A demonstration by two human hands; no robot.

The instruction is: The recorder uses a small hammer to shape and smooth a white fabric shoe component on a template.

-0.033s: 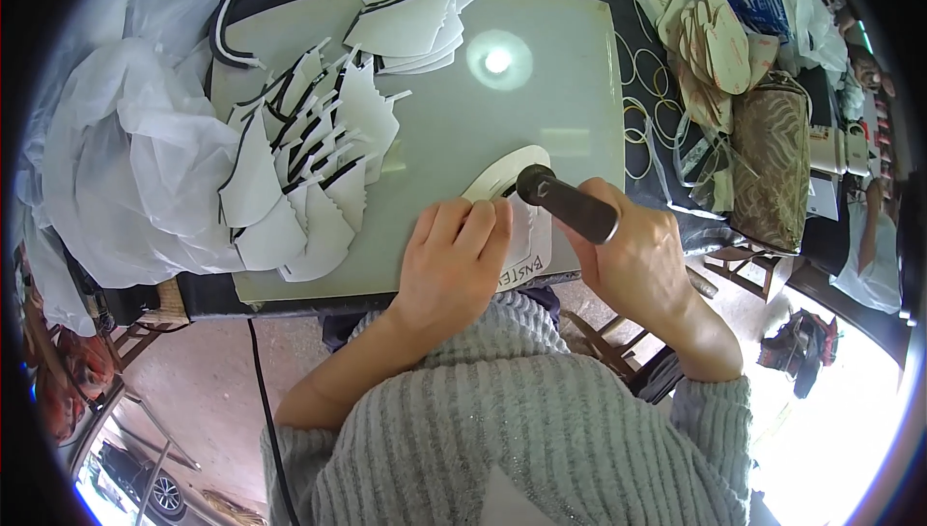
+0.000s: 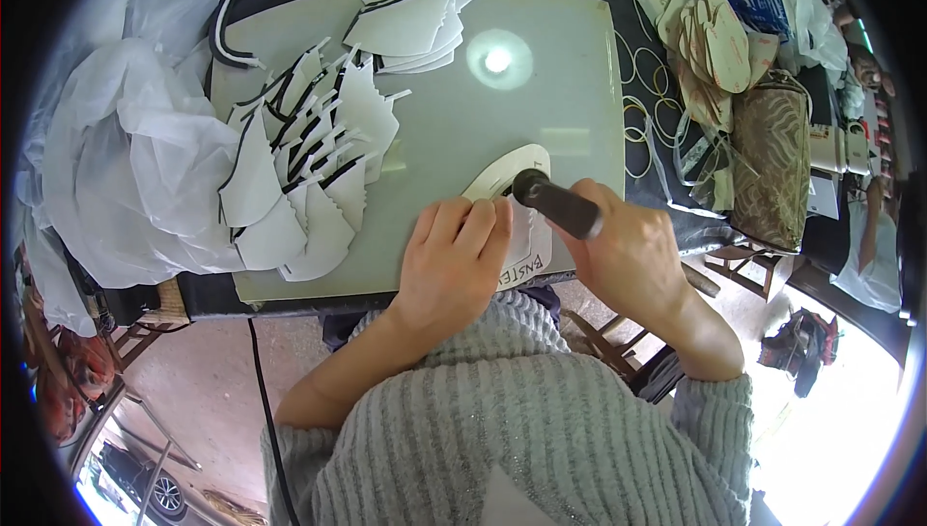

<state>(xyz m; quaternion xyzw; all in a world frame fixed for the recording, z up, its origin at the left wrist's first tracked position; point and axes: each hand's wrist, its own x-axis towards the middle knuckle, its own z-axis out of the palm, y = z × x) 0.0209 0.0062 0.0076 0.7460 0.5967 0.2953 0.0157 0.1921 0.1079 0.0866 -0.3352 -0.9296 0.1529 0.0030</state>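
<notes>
My right hand [image 2: 632, 260] grips a hammer [image 2: 562, 207] with a dark head, and its wooden handle end shows past the wrist. The hammer head is over a cream template [image 2: 504, 170] with a curved tip and some handwriting near its lower edge. A white piece with a jagged edge [image 2: 522, 231] lies on the template. Bent and close together, the fingers of my left hand [image 2: 452, 260] press on that piece; their tips are partly hidden. Under all this is a smooth, pale grey-green board [image 2: 463, 125].
White pieces with black edging [image 2: 309, 178] lie in an overlapping heap on the board's left, and a smaller stack [image 2: 410, 28] sits at its far edge. Crumpled translucent plastic [image 2: 135, 159] fills the left. At right are cord loops [image 2: 642, 125], cream pieces [image 2: 710, 43] and a patterned roll [image 2: 771, 164].
The hammer head has shifted slightly left, its near end lower and further left, and my right hand has turned a little with it. My left hand and the white piece look unchanged.
</notes>
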